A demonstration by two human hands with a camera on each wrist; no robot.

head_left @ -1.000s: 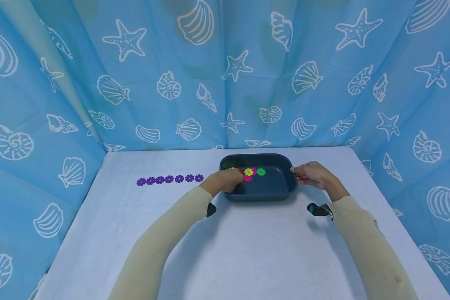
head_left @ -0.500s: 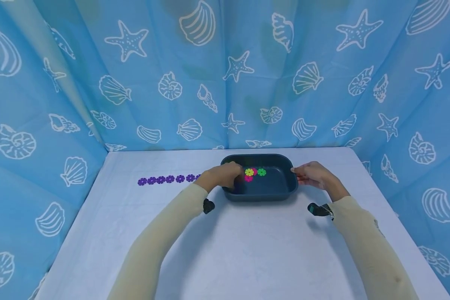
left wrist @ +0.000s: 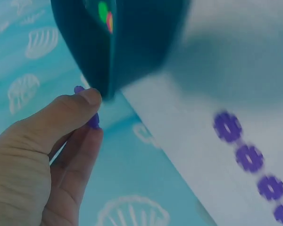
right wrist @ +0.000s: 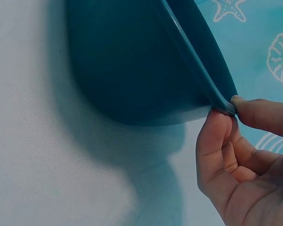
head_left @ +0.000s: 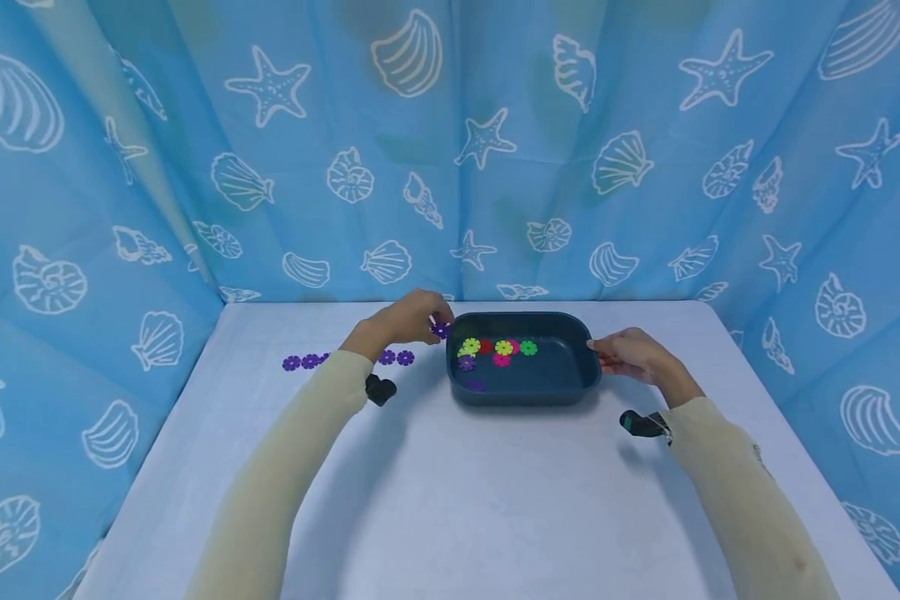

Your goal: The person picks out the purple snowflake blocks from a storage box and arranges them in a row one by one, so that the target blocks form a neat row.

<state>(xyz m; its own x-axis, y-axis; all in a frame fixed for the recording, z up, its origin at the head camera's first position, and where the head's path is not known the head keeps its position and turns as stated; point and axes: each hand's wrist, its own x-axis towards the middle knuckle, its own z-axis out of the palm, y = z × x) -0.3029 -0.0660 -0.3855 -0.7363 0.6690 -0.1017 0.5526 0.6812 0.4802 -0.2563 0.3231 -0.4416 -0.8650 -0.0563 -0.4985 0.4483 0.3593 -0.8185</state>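
My left hand (head_left: 399,322) pinches a purple flower-shaped disc (head_left: 440,331) between thumb and fingers, just outside the left end of a dark blue tray (head_left: 525,397). In the left wrist view the held disc (left wrist: 94,121) shows edge-on, partly covered by the thumb. The right hand (head_left: 636,355) grips the tray's right rim, thumb on top and fingers curled beneath, as the right wrist view also shows. Inside the tray, yellow discs (head_left: 471,345), a red disc (head_left: 486,347), pink discs (head_left: 502,361), a green disc (head_left: 528,348) and purple discs (head_left: 467,363) lie mostly toward the left.
A row of several purple discs (head_left: 406,357) lies on the white tabletop (head_left: 525,500) left of the tray; the left forearm hides its middle. A blue shell-print curtain (head_left: 487,200) stands behind the table and along its sides.
The left hand has come up out of the tray and moved left past its rim, now with a purple disc in its fingers. My right hand stays on the rim.
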